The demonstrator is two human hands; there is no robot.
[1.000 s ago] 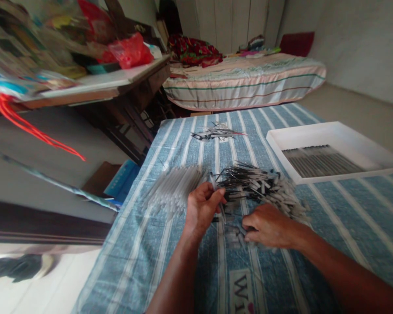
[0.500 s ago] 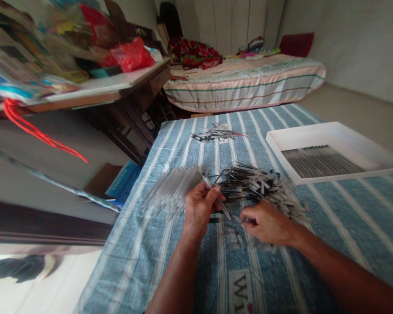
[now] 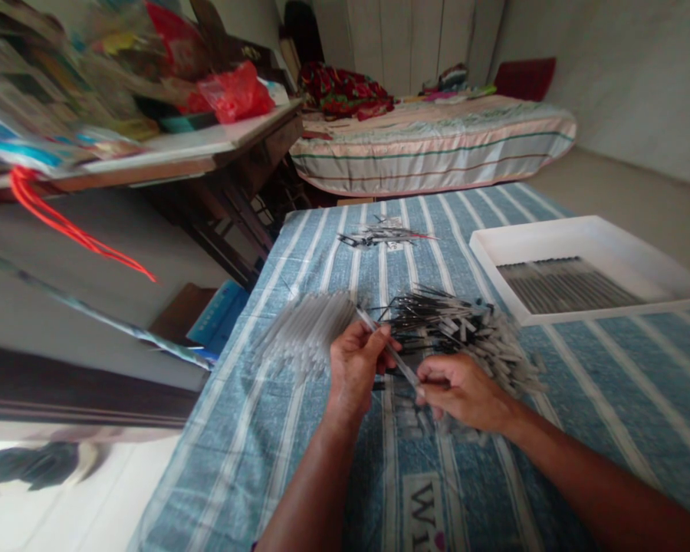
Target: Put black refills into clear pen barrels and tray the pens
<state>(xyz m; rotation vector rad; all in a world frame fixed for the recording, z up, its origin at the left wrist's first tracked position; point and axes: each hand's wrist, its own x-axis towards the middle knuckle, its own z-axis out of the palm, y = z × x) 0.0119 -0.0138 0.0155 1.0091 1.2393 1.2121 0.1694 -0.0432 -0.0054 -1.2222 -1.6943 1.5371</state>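
My left hand (image 3: 361, 356) is closed around a clear pen barrel (image 3: 403, 368), which slants down to the right. At the barrel's lower end my right hand (image 3: 457, 389) pinches a small translucent piece that looks like a pen cap, mostly hidden by the fingers; it meets the barrel tip. Left of my hands lies a row of clear pen barrels (image 3: 307, 326). Behind my right hand is a heap of black pen refills (image 3: 422, 310), with pale pen caps (image 3: 509, 356) beside it. Small translucent pieces (image 3: 411, 420) lie just below my hands.
A white box (image 3: 575, 316) at the right holds a row of finished-looking pens (image 3: 566, 284). Farther back on the striped cloth (image 3: 333, 475) lies a small pile of pen parts (image 3: 379, 234). A cluttered desk (image 3: 189, 153) stands at the left, a bed (image 3: 437, 149) behind.
My right hand has moved slightly left, bringing the small translucent piece to the barrel's lower end. The left hand keeps its hold on the barrel. The view has shifted slightly.
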